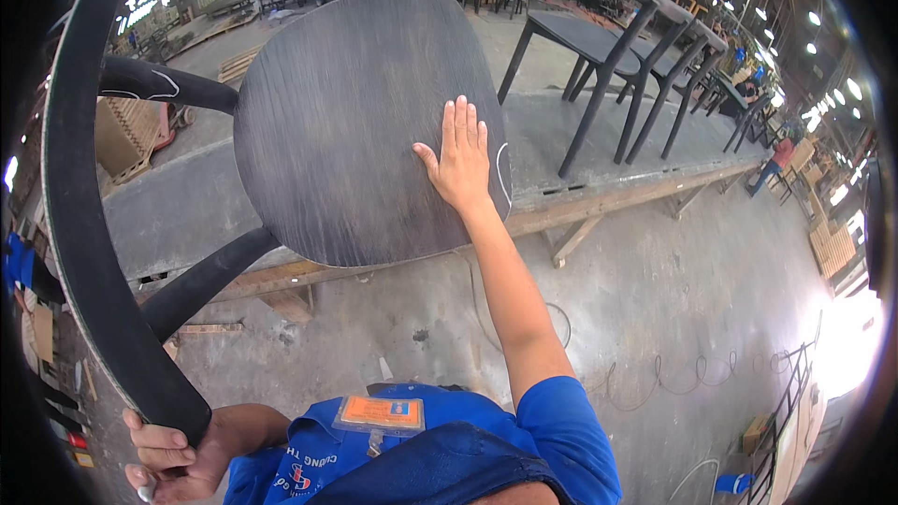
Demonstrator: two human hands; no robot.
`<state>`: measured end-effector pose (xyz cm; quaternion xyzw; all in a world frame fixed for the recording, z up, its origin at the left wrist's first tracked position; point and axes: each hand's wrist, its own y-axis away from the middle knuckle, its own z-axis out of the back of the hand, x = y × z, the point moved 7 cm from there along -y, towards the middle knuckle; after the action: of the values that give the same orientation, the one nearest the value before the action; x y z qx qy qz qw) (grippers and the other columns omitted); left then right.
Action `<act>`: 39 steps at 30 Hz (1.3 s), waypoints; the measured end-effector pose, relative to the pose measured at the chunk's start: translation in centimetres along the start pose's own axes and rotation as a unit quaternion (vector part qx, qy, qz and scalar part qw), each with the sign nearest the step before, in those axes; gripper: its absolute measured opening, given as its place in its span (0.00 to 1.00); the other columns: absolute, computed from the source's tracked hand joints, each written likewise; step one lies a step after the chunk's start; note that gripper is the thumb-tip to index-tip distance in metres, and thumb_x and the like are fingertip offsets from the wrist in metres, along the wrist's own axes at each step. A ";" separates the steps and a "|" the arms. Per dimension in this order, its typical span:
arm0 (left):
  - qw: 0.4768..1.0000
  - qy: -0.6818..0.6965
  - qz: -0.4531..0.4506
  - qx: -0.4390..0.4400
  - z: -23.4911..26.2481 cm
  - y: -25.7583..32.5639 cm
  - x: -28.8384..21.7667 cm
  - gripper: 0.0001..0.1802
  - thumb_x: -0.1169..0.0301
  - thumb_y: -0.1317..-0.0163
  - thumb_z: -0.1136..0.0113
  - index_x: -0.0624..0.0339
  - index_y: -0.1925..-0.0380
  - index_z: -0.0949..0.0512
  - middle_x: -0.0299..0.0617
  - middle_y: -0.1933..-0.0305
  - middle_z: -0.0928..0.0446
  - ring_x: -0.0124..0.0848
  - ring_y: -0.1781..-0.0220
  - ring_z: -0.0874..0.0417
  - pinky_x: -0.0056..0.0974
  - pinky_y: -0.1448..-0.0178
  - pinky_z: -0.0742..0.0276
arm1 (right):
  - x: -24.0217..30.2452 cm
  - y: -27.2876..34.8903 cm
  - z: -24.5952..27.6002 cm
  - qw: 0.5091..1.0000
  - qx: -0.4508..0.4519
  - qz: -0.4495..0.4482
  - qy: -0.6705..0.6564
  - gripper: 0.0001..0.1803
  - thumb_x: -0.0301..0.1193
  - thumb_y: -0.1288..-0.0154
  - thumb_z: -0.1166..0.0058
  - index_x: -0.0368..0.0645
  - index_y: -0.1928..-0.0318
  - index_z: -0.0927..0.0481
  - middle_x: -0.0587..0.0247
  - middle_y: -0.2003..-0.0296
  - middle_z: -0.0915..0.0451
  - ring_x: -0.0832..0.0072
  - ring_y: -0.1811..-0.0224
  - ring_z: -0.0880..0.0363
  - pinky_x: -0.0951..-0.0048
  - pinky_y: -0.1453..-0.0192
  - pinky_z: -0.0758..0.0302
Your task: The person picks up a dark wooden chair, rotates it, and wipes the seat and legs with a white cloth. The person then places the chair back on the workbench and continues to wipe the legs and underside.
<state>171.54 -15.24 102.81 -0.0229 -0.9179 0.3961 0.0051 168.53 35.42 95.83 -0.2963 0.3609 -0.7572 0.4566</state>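
head view: dark chair [346,65], its seat [327,168] and backrest [75,196] already joined; seat beneath the flat, spread right hand [458,157], backrest's end wrapped by the curled left hand [173,458]. white mark [499,165] just beside the right hand presumably awaits attention.

A furniture workshop: dark chairs [582,39] line a workbench [538,142] right of the right-hand fingers [462,126]; more crowd farther beyond.

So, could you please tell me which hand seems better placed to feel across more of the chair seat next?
The right hand, I'd judge: it already lies palm-down on the dark seat. The left hand is curled at the lower end of the curved backrest, away from the seat.
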 end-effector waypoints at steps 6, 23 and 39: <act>0.998 -0.045 0.004 -0.046 0.8 -0.3 -0.4 0.26 0.54 0.29 0.72 0.65 0.62 0.28 0.29 0.95 0.48 0.24 0.87 0.42 0.49 0.50 0.35 | -0.4 -5.8 -1.4 0.997 -0.021 0.069 -0.006 0.46 0.58 0.37 0.57 0.35 0.32 0.47 0.44 0.30 0.50 0.53 0.27 0.53 0.47 0.28 0.53; 0.944 -0.312 -0.101 -0.044 3.8 0.3 -6.3 0.24 0.54 0.28 0.73 0.60 0.67 0.30 0.30 0.88 0.51 0.23 0.83 0.44 0.53 0.45 0.29 | -3.8 -21.4 -1.5 0.974 0.044 -0.069 -0.209 0.22 0.47 0.30 0.59 0.54 0.40 0.31 0.52 0.41 0.29 0.55 0.41 0.29 0.53 0.47 0.26; 0.944 -0.318 -0.078 -0.046 3.5 -0.4 -5.3 0.26 0.54 0.29 0.73 0.63 0.63 0.29 0.32 0.88 0.49 0.27 0.80 0.37 0.52 0.44 0.27 | 3.4 -18.4 -0.6 0.927 -0.056 0.367 -0.055 0.30 0.46 0.33 0.56 0.47 0.34 0.37 0.61 0.32 0.41 0.67 0.29 0.45 0.49 0.27 0.54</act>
<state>176.75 -18.31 100.78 0.1752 -0.8880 0.3386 -0.2571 157.93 38.47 110.89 -0.2098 0.4605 -0.4980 0.7042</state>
